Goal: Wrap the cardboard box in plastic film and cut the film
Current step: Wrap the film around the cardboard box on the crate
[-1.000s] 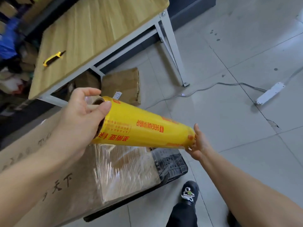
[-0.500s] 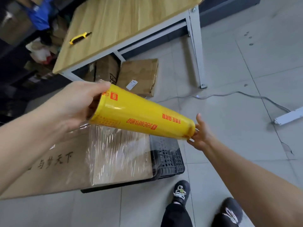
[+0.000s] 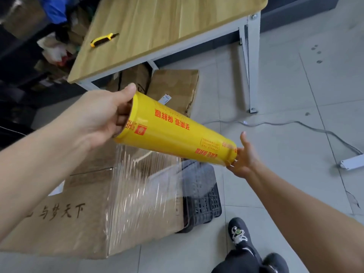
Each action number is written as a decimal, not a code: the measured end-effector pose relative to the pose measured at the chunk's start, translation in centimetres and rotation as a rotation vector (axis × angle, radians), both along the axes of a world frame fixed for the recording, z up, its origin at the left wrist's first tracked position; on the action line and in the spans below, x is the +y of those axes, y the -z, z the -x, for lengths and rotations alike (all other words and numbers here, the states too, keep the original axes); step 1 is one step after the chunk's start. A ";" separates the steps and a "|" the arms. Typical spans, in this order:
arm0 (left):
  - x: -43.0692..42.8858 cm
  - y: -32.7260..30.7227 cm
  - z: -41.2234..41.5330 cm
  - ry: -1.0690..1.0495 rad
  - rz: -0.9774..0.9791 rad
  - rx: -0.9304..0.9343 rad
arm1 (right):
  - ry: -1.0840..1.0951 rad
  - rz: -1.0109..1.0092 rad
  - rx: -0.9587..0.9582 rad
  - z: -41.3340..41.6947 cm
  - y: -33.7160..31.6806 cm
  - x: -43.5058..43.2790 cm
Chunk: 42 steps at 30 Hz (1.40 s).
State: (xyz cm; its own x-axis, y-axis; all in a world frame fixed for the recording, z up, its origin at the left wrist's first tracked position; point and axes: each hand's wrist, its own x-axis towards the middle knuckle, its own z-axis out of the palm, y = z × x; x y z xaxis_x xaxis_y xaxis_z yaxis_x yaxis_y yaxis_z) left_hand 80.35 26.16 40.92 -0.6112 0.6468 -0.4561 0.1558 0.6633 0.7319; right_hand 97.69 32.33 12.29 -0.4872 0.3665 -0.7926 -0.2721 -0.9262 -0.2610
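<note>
Roll: yellow plastic-film roll (image 3: 177, 134) above the brown cardboard box (image 3: 78, 213) on the floor (image 3: 275, 95); likely stiff, slick.
Hands: left hand (image 3: 102, 115) grips its left end, right hand (image 3: 243, 160) its right end.
Film: clear film (image 3: 141, 194), thin, clingy.

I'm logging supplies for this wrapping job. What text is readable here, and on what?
"圣南亚 保鲜膜": red, upside down, twice on the yellow film roll.
"SHE": cut off, at the roll's near end.
"与梦天下": on the cardboard box.
The roll's boxed fine print and the white label on a carton beneath the table are too small to read.
</note>
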 end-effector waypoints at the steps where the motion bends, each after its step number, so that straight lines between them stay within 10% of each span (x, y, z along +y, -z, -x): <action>1: 0.4 -0.1 0.4 -0.004 -0.002 -0.001 | -0.010 -0.003 0.002 0.4 0.0 0.5; 42: 12.8 -0.1 6.4 -0.370 -0.001 0.197 | -0.522 0.013 -0.003 12.5 -2.0 18.8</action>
